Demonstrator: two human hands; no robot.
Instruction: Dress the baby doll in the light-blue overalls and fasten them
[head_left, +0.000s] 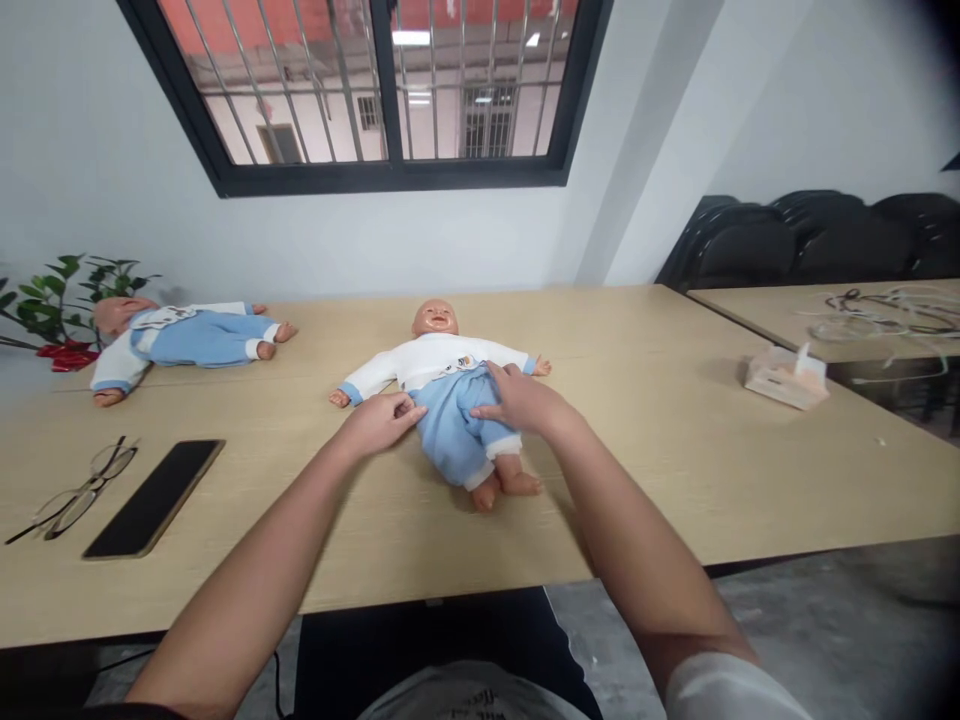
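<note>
Here, fingers touch one doll; a box holds tissue.

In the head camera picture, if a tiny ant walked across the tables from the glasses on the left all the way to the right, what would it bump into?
Glasses → phone → middle doll → tissue box → tangled cables.
</note>
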